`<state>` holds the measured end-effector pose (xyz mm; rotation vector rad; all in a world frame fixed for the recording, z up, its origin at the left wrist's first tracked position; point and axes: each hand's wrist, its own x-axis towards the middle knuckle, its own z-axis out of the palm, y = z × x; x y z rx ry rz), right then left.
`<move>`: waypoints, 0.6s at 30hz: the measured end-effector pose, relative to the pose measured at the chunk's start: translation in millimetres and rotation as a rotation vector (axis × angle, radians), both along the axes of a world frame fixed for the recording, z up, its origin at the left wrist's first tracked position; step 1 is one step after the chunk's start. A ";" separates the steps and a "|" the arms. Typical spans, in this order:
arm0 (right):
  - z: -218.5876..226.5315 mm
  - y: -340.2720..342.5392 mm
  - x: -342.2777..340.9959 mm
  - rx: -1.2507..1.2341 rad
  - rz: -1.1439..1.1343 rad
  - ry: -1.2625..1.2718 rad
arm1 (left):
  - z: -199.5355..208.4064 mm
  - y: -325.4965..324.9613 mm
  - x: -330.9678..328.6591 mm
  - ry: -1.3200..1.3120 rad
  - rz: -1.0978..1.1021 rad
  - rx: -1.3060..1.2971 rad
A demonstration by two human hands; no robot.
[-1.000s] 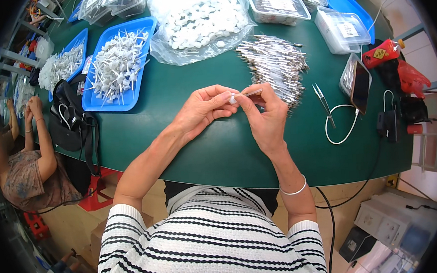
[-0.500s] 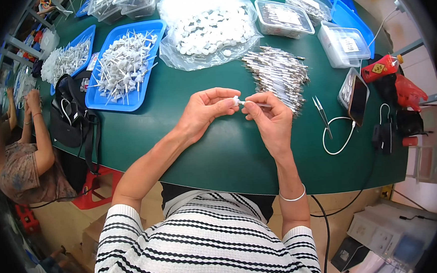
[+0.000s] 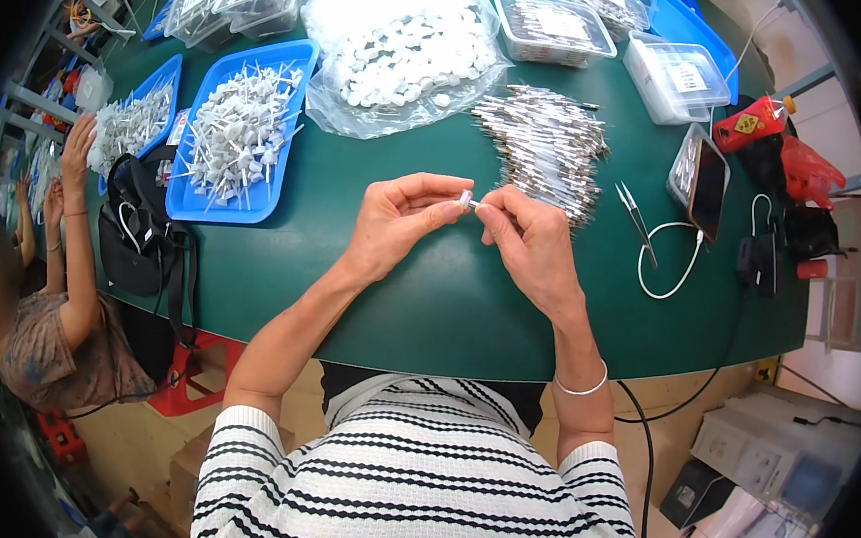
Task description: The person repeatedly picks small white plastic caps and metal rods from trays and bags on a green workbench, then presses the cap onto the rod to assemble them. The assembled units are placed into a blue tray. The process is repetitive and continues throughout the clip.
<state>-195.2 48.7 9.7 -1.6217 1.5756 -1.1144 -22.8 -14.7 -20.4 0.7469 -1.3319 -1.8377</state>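
Note:
Above the green table [image 3: 423, 309], my left hand [image 3: 389, 227] pinches a small white plastic cap [image 3: 466, 199] between thumb and fingers. My right hand [image 3: 538, 248] is closed on a thin white rod [image 3: 476, 205], its end meeting the cap. Most of the rod is hidden by the fingers. Beyond my right hand lies a heap of slim metal-and-white rods [image 3: 546, 148]. Past my hands, a clear plastic bag [image 3: 342, 117] holds many loose white caps [image 3: 418, 63]. Capped rods [image 3: 235, 133] fill a blue tray [image 3: 178, 201] at the left.
Tweezers [image 3: 635, 222] and a white cable [image 3: 673, 289] lie at the right, near a phone [image 3: 709, 193] resting on a plastic box. Lidded boxes [image 3: 554, 30] stand behind. A black bag [image 3: 133, 248] sits at the left edge, near another person's raised arms [image 3: 75, 222].
The cap has tilted in my left fingers, and my right hand's grip on the rod has shifted slightly. At the left, the other person has raised an arm.

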 end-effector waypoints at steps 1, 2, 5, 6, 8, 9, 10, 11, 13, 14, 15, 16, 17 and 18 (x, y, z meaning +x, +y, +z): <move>0.5 0.2 0.4 -0.003 -0.002 -0.001 | 1.4 0.3 0.3 -0.017 -0.002 -0.015; 0.1 0.2 0.5 -0.010 0.004 0.003 | 2.9 0.7 0.8 -0.034 -0.003 -0.031; -1.5 0.2 1.2 -0.035 0.015 0.021 | 0.6 1.1 1.1 -0.051 0.004 -0.058; -2.3 0.1 1.9 -0.046 0.012 0.028 | -0.5 1.1 1.0 -0.051 0.008 -0.064; -5.0 -0.3 2.5 -0.075 0.019 0.032 | -0.7 0.6 1.7 -0.050 0.001 -0.058; -6.8 -0.8 2.5 -0.093 0.029 0.028 | -0.7 0.5 1.9 -0.049 -0.002 -0.054; -7.8 -1.0 2.5 -0.111 0.039 0.024 | -0.7 0.5 1.8 -0.045 -0.003 -0.050; -7.7 -0.7 1.9 -0.108 0.046 0.033 | -0.8 0.4 1.5 -0.041 -0.005 -0.045; -7.2 0.0 0.5 -0.103 0.060 0.050 | -0.9 0.4 1.2 -0.029 -0.012 -0.032; -7.2 0.1 0.5 -0.113 0.056 0.064 | -1.0 0.3 1.2 -0.022 -0.017 -0.023; -7.2 0.0 0.8 -0.124 0.054 0.077 | -0.9 0.2 1.2 -0.015 -0.022 -0.014; -7.2 0.0 1.3 -0.134 0.051 0.090 | -1.5 0.5 1.4 -0.008 -0.026 -0.014; -7.7 0.2 2.5 -0.153 0.040 0.100 | -2.5 1.0 1.8 -0.001 -0.031 -0.014; -8.2 0.2 4.0 -0.172 0.028 0.112 | -2.9 1.2 1.8 0.007 -0.036 -0.015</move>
